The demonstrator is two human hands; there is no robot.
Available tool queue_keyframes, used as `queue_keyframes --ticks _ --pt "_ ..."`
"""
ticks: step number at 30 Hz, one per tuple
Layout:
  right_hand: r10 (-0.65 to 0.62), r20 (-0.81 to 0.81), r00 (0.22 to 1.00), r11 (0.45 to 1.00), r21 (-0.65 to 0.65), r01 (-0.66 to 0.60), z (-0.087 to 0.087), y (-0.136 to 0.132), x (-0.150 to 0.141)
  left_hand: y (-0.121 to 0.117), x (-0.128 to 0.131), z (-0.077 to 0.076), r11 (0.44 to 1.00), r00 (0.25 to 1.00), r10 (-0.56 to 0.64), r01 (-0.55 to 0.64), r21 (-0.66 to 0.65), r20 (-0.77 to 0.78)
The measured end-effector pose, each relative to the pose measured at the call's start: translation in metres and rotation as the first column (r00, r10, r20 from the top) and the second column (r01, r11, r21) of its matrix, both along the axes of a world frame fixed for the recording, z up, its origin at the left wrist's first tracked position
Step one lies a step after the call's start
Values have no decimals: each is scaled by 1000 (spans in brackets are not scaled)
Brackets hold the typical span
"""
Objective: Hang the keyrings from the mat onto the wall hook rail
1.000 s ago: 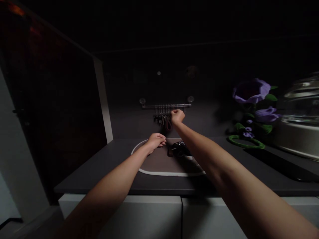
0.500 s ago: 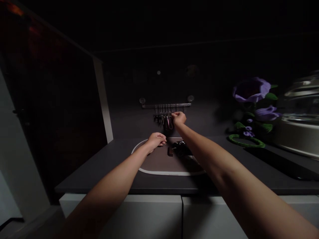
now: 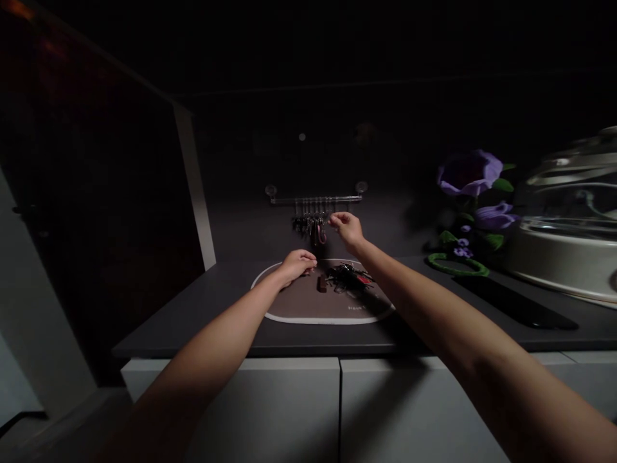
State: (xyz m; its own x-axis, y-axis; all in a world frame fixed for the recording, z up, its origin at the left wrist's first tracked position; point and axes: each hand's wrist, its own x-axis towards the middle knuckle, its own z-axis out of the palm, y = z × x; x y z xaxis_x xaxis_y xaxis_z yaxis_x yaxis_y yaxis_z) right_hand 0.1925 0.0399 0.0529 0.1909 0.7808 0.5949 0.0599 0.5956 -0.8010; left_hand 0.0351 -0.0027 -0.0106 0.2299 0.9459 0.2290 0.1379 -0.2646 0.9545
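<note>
A clear rail [image 3: 315, 200] on the dark wall carries a row of hooks with bunches of keys [image 3: 306, 224] hanging from them, one with a pink loop strap [image 3: 321, 234]. My right hand [image 3: 348, 229] is pinched just right of the strap, by the hooks. Anything between those fingertips is too faint to name. Lower down, my left hand [image 3: 296, 265] hovers over or rests on the brown mat [image 3: 299, 307], its fingers pressed together around something hidden, if anything. To its right lie a small brown block [image 3: 322, 283] and a dark pile of keys [image 3: 349, 275] with a red piece.
Purple knitted flowers [image 3: 471, 175] with a green ring base stand at the right. Beside them is a cream appliance with a clear dome [image 3: 569, 251]. A flat black object [image 3: 523, 303] lies in front on the dark counter [image 3: 193, 315]. White cabinet fronts [image 3: 270, 405] are below.
My right hand has drawn slightly right, away from the hanging keys and pink strap. My left hand stays low over the mat. The view has shifted a little, showing more of the key pile.
</note>
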Motion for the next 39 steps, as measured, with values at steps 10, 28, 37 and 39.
queue_keyframes --ticks 10,28,37,39 --pt "61 359 931 991 -132 -14 -49 -48 22 -18 3 -1 956 933 -270 290 54 -238" --pt "-117 820 560 985 22 173 -60 -46 30 -11 -2 -1 952 887 -303 300 -63 -348" --pt "-132 853 505 985 56 164 -59 -43 31 -8 -7 2 976 826 -145 211 60 -545" --pt "-137 862 487 984 63 166 -58 -43 30 -8 -8 2 972 807 -143 223 72 -573"
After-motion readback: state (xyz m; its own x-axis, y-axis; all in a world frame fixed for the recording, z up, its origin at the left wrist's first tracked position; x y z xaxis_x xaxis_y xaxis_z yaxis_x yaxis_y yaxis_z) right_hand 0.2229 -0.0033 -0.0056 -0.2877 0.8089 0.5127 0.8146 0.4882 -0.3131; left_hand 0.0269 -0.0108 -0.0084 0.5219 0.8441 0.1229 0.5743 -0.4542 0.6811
